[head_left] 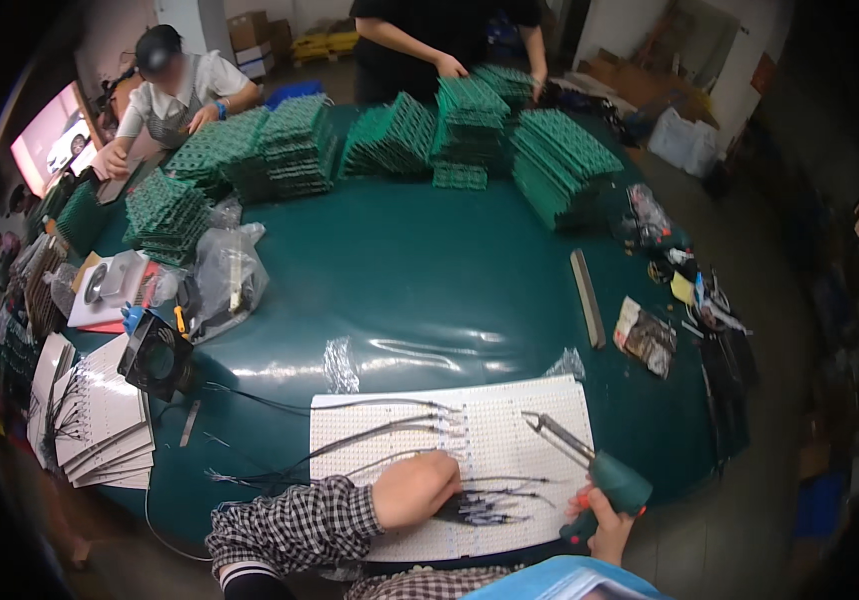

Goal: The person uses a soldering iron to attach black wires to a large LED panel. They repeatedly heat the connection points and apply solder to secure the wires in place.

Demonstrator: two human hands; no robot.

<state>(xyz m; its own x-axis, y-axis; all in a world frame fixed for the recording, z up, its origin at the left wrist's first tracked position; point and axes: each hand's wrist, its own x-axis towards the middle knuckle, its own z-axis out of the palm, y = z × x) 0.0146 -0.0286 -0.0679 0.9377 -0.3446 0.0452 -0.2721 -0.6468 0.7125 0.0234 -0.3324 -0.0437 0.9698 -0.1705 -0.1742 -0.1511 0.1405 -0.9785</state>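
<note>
White board (506, 448) lies flat at the near edge of the green tabletop (420, 260). Left of it sit stacked white panels (108, 420) and a black fan (157, 355); dark cables (375, 431) run onto its surface. The left hand (418, 490) bends over it, grip curled narrow; whether it pinches anything I cannot tell. Short wires (495, 505) lie just right. The right hand's (608, 530) grip wraps a green soldering gun (618, 484), its tip over the board.

Left hand (416, 490): fingertips hidden, can't tell what they touch. Right hand (607, 530): partly hidden by soldering gun (622, 482). Wire ends (492, 519) on white board (495, 445) too small. Standing worker (440, 40): head cut off, top edge.
</note>
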